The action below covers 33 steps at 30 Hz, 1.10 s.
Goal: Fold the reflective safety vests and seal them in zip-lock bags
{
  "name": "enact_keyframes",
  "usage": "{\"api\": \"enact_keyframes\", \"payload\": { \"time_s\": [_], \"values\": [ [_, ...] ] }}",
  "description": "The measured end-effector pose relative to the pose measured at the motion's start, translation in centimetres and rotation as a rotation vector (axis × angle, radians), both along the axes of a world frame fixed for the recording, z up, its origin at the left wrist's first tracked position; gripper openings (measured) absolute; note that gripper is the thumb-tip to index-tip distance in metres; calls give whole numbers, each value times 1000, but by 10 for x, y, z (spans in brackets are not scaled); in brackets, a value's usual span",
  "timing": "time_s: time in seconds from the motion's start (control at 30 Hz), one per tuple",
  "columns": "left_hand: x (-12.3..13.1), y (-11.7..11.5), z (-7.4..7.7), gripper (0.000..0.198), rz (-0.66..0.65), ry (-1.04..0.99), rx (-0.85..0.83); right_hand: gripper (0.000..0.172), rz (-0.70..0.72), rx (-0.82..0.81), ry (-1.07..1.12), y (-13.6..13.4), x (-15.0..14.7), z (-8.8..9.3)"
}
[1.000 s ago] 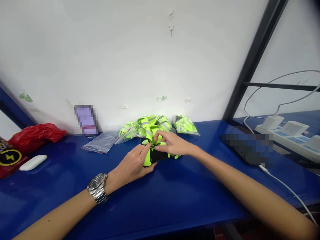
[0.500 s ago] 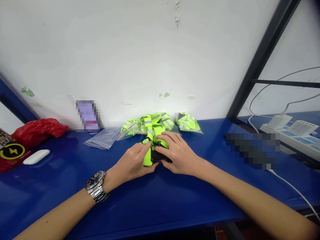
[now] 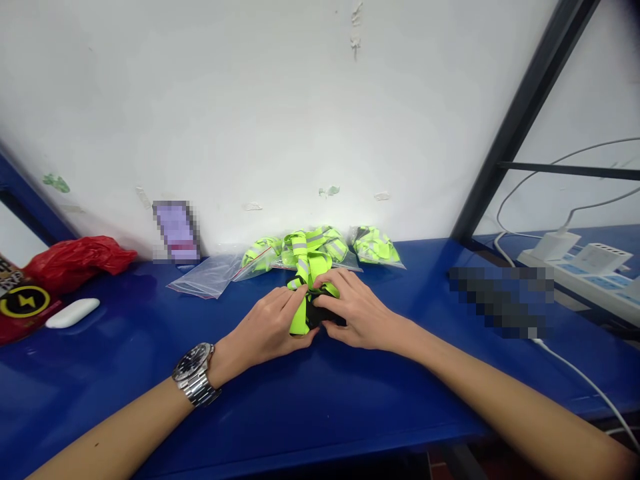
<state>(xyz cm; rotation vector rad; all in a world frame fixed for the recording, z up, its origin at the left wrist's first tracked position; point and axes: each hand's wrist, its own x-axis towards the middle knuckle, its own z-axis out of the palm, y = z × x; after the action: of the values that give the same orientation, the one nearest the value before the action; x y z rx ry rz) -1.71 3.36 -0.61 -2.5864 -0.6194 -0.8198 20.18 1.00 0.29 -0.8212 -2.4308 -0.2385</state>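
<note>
Fluorescent yellow-green straps with grey reflective stripes (image 3: pixel 300 248) run from the back of the table down between my hands. My left hand (image 3: pixel 273 320), with a metal watch (image 3: pixel 195 373) on its wrist, is closed on the near end of the reflective strap. My right hand (image 3: pixel 357 310) has its fingers curled round a black part (image 3: pixel 324 315) of the same bundle. The fingers hide much of that black part, so its exact form does not show.
Bagged yellow-green strap bundles (image 3: pixel 376 247) lie against the wall. A clear zip bag (image 3: pixel 205 275) is left of them. A phone (image 3: pixel 176 230) leans on the wall. Far left are a red plastic bag (image 3: pixel 83 261) and a white case (image 3: pixel 73 313); rightward, a power strip (image 3: pixel 590 277).
Both hands keep their hold on the strap bundle. The fingers of my right hand have drawn in slightly, and the near strap end has shifted a little to the right.
</note>
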Motion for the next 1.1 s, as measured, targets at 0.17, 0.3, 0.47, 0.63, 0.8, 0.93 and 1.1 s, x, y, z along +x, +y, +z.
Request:
{"api": "enact_keyframes", "payload": {
  "time_s": [0.17, 0.3, 0.47, 0.63, 0.8, 0.93, 1.1],
  "values": [
    [-2, 2, 0, 55, -3, -4, -2, 28, -6, 3, -13, 3, 6, 0],
    [-6, 4, 2, 55, 2, -9, 10, 36, -1, 53, -55, 6, 15, -1],
    [-8, 6, 2, 55, 4, -20, 7, 38, -38, 103, -61, 4, 12, -3],
    [-4, 4, 2, 52, 2, -23, 32, 28, -48, 133, -14, 1, 0, -4],
    [-1, 3, 2, 51, -11, -20, 3, 27, -8, 84, 17, 1, -2, -5],
    [0, 3, 3, 52, -10, -22, 1, 28, -5, 61, 38, 2, -1, -7],
    [-4, 5, 3, 53, -13, -8, 13, 31, 23, 83, -7, 5, 9, -5]
  ]
}}
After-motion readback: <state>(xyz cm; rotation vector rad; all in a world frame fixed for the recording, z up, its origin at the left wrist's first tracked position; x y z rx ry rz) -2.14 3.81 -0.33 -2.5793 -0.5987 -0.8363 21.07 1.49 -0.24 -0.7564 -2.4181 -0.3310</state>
